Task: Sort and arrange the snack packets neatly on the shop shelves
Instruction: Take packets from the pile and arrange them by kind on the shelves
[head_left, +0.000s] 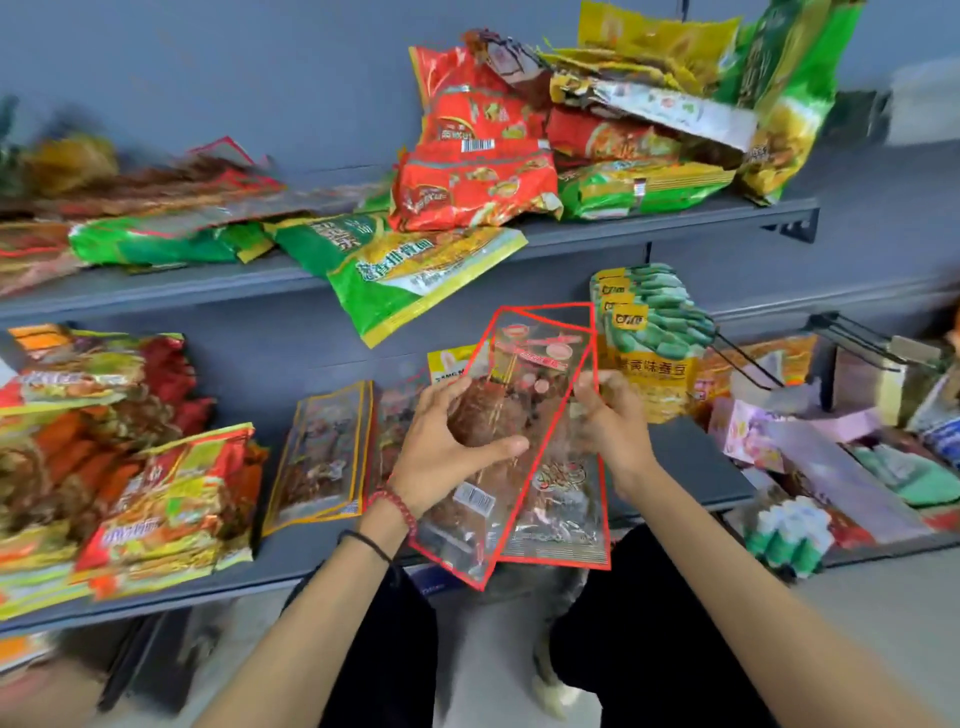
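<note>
At the lower shelf (680, 457), mid-sort: we're squaring up two red-edged packets (535, 353).

Left hand (452, 441) has fingers and thumb curled round the tilted packet. Right hand (613, 421) pinches the other packet's right edge. The two overlap in a fan, held off the shelf between our hands, in front of the gap between the orange-edged packets (322, 452) and the yellow-green bean packets (649, 343). Next, we reckon: align the edges into one stack, then stand it upright beside the orange-edged ones. The film looks slippery, so we should grip firmly.
</note>
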